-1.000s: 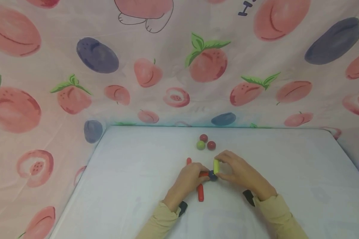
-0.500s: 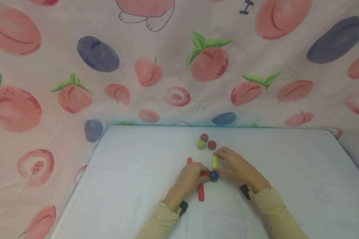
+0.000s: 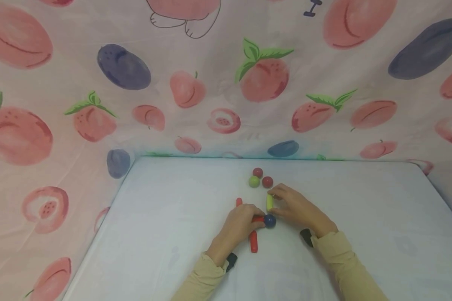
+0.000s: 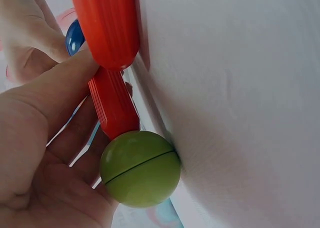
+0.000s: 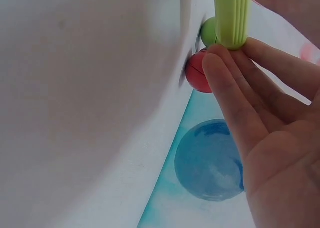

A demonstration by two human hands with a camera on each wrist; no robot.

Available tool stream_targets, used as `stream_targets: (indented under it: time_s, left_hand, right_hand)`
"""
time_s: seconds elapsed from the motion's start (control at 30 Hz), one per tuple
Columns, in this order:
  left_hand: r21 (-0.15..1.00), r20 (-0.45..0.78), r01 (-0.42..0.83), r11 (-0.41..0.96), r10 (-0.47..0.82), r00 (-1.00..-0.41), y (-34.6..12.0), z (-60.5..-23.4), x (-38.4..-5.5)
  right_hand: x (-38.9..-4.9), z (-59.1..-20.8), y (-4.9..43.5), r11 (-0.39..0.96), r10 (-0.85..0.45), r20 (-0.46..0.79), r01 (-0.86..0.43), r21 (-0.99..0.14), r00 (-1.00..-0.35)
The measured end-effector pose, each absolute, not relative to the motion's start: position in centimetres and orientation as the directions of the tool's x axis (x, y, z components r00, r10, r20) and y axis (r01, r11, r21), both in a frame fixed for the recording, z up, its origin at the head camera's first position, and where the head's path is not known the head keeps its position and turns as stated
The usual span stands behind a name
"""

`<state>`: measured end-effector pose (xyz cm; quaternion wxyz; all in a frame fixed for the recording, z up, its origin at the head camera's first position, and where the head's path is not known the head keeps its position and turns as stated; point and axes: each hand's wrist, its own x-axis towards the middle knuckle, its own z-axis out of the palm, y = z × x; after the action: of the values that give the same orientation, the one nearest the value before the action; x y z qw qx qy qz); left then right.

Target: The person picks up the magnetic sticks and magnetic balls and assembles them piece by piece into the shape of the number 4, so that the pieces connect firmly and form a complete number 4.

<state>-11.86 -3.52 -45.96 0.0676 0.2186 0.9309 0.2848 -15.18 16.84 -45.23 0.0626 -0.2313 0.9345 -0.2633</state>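
Note:
My left hand (image 3: 239, 223) pinches a short red rod (image 3: 258, 218) that lies sideways, with a shiny blue ball (image 3: 270, 220) at its right end. In the left wrist view a green ball (image 4: 140, 169) sits at the rod's other end, under my palm. A second red rod (image 3: 253, 241) extends toward me from beneath the left hand, and a third red rod (image 3: 239, 202) shows beyond it. Between thumb and fingertips my right hand (image 3: 299, 207) holds a ribbed yellow-green rod (image 3: 269, 202), pointing away from me just beyond the blue ball.
Two red balls (image 3: 267, 182) and a light green ball (image 3: 254, 181) stand close together farther back on the white table (image 3: 181, 196). A fruit-patterned cloth (image 3: 218, 96) rises behind the table's back edge. Dark wrist straps show at both sleeves.
The yellow-green rod, which overlapped the blue ball, has moved a little away from me and to the left with my right hand, leaving the ball in full view. The left hand keeps its place.

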Motion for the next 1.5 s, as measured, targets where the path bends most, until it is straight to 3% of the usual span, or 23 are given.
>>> stream_targets:
  time_s: [0.8, 1.5]
  left_hand:
    - [0.568, 0.018, 0.382, 0.729, 0.453, -0.891, -3.6, -46.0, -11.9]
    - [0.568, -0.011, 0.36, 0.74, 0.444, -0.896, -3.6, -46.0, -11.9]
  right_hand:
    - [-16.0, -46.1, 17.6, 0.706, -0.546, -0.05, -0.427, -0.565, -0.836]
    - [-16.0, -46.3, 17.7, 0.669, -0.547, -0.074, -0.381, -0.638, -0.834]
